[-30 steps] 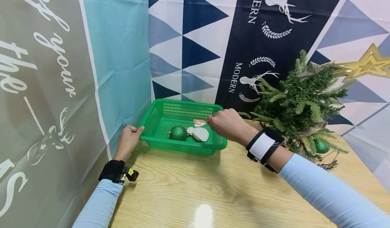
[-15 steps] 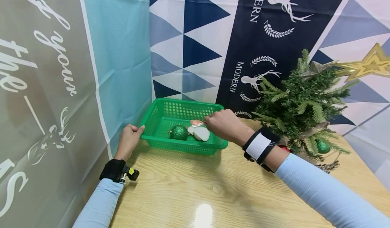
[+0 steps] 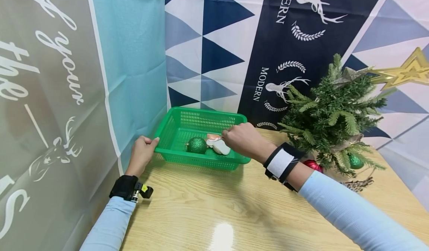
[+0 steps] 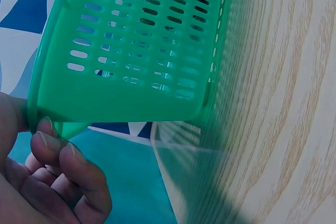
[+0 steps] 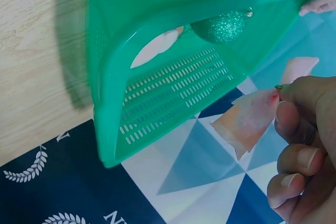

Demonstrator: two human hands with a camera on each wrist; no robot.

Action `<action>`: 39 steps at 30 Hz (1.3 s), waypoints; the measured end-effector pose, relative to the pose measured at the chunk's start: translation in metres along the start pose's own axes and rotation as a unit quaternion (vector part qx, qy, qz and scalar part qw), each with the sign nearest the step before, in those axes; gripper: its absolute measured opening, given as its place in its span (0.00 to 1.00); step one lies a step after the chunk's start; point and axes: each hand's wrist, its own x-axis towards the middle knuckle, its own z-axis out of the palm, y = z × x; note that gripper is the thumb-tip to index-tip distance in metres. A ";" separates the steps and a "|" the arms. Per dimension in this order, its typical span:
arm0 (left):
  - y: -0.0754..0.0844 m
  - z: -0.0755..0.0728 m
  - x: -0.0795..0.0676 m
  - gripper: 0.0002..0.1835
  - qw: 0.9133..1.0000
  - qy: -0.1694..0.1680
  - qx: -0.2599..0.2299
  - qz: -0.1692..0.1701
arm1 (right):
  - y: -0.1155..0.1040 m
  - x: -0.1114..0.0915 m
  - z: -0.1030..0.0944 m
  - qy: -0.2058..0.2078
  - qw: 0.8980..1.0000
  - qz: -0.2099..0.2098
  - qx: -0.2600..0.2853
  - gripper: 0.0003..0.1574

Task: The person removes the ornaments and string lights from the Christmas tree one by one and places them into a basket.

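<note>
A green plastic basket (image 3: 201, 161) stands on the table. My left hand (image 3: 141, 155) grips its rim at the near left corner, the fingertips curled round the edge in the left wrist view. Over the basket's right part, my right hand (image 3: 246, 139) pinches a pale pink, ribbon-like bow (image 5: 249, 119) between thumb and forefinger, with an end showing on either side. Inside lie a green glitter ball ornament (image 3: 196, 145) and a flat white ornament (image 3: 221, 147) with rounded outlines. The right hand partly covers the basket's right side.
A small artificial Christmas tree (image 3: 335, 109) stands on the right, topped by a gold star (image 3: 403, 71). A red ball (image 3: 313, 165) and a green ball (image 3: 355, 161) show low on it. Patterned cloth (image 3: 134, 57) hangs behind and left of the wooden table (image 3: 187, 206).
My right hand has shifted slightly left and down over the basket, carrying the bow towards the white ornament. The red ball has come into view behind the wrist. My left hand keeps its grip.
</note>
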 end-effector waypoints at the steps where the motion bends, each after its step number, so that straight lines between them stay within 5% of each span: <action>1: 0.000 0.000 0.000 0.18 1.000 0.000 0.000 0.000 | 0.000 0.000 0.001 0.001 1.000 -0.001 -0.001 0.30; 27: 0.003 0.001 0.000 0.17 1.000 0.006 -0.002 0.001 | -0.009 0.005 0.016 -0.018 1.000 -0.010 0.006 0.21; 39: 0.000 0.000 0.001 0.17 1.000 0.004 -0.007 0.000 | -0.012 0.011 0.020 -0.024 1.000 -0.002 0.002 0.29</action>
